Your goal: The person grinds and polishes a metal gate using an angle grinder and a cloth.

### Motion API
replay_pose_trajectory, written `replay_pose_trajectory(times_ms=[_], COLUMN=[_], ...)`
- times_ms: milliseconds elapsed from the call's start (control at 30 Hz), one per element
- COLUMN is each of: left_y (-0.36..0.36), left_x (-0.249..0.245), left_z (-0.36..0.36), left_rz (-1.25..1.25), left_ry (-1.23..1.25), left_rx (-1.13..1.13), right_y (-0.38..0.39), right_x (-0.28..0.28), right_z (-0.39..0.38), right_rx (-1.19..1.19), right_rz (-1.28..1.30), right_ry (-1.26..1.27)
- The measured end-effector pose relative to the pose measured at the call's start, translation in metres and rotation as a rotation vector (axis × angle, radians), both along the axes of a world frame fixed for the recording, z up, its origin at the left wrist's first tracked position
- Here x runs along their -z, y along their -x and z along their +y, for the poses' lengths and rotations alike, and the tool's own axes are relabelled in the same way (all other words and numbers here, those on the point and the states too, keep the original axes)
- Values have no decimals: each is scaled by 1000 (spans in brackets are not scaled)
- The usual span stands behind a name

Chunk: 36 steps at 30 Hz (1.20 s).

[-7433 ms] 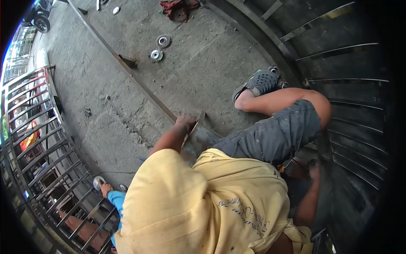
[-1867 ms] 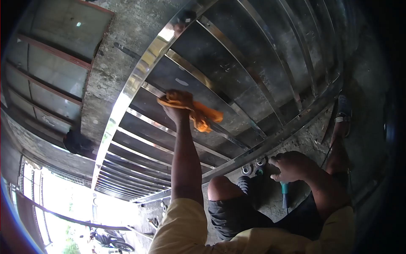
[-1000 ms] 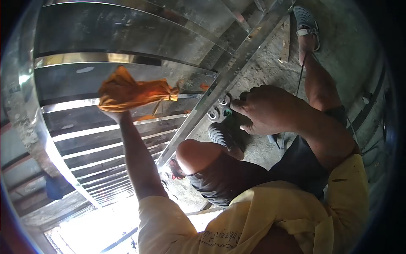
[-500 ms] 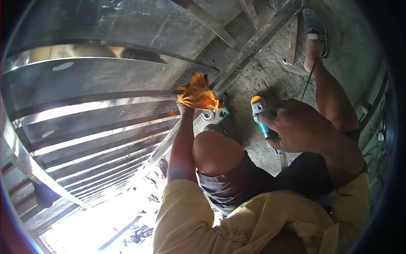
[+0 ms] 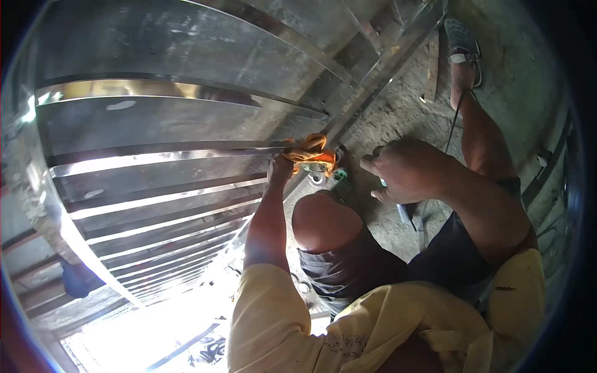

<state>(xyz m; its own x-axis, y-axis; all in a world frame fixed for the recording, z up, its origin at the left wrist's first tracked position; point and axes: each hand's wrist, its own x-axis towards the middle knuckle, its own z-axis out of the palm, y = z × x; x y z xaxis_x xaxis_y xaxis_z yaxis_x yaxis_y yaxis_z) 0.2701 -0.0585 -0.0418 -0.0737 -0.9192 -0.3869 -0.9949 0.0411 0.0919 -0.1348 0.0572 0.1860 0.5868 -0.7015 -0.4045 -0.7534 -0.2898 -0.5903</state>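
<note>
My left hand [image 5: 281,168] is closed on a crumpled orange cloth [image 5: 311,152], which lies bunched against the end of a shiny metal bar [image 5: 186,155] where it meets the long frame rail. Over the floor, my right hand [image 5: 413,169] has its thumb and forefinger apart. Beneath it is an angle grinder [image 5: 405,216], mostly hidden; only its rear end and a speck of teal casing show. Whether the palm touches the grinder is hidden. Two small round pieces, a pale ring [image 5: 317,178] and a green-marked one [image 5: 340,174], sit just below the cloth.
The slatted metal frame [image 5: 357,87] stretches across the left and top. A flat strip [image 5: 430,71] lies on the rough concrete floor near my sandalled foot [image 5: 463,46]. A dark cable [image 5: 456,121] runs past my leg. Bright light floods the lower left.
The orange cloth has been bunched smaller, uncovering my left hand. My right hand has shifted left and now covers the grinder's head, which showed before. The view has moved slightly.
</note>
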Motion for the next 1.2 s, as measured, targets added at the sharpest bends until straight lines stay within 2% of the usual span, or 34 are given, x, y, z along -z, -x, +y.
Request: replay_pose_trajectory(times_ms=[33, 133, 233, 333, 367, 400, 467, 567, 600, 633, 667, 700, 733, 767, 800, 833, 900, 1000, 1067, 1100, 1133, 1200], left_y=[-3, -37, -49, -118, -91, -73, -22, -8, -3, -5, -18, -34, -18, -12, -15, 2, 13, 2, -30, -15, -29, -13], left_x=[-11, -61, -192, -304, -364, -403, -460, -439, -418, -390, -363, -318, -276, -235, -193, -169, -127, -96, -38, -42, -14, -5], left_z=[1, -23, -41, -103, -99, -110, -104, -106, -102, -96, -95, -96, -80, -65, -57, -40, -32, -23, -24, -13, -21, -7], left_rz=[55, 350, 199, -105, 125, 841, 848, 852, 727, 599, 371, 371, 537, 605, 465, 441, 625, 535, 508, 394, 475, 354], left_ry=[171, 234, 612, 1106, 1077, 994, 1017, 1172, 1246, 1314, 1279, 1244, 1257, 1126, 1102, 1040, 975, 655, 654, 637, 597, 537], left_rx=[21, 22, 159, 242, 139, 214, 73, 146, 217, 284, 264, 220, 200, 54, -44, -80, -57, -99, -44, -97, -6, 7], right_y=[0, -6, -19, -31, -34, -36, -41, -42, -42, -40, -39, -38, -38, -36, -35, -32, -29, -23, -19, -17, -15, -11], right_x=[-1, -1, 1, 7, 7, 5, -1, -8, -9, -9, -5, -1, 3, 3, 1, -1, -1, 5, 3, 4, 6, 5], right_z=[-3, -7, -5, 0, 1, 3, 2, 7, 7, 9, 10, 11, 12, 14, 16, 17, 18, 26, 27, 29, 31, 33], right_rx=[13, 26, -3, -33, -41, -40, -37, -57, -63, -66, -74, -82, -92, -84, -86, -86, -76, -80, -83, -72, -57, -36], right_rz=[-25, -56, -85, -119, -124, -107, -71, -67, -66, -83, -75, -66, -56, -24, -15, -5, 0, -21, -21, -40, -57, -55], right_ry=[10, 32, 91, 111, 107, 84, 43, 43, 43, 52, 86, 118, 148, 136, 126, 119, 138, 184, 200, 226, 251, 273])
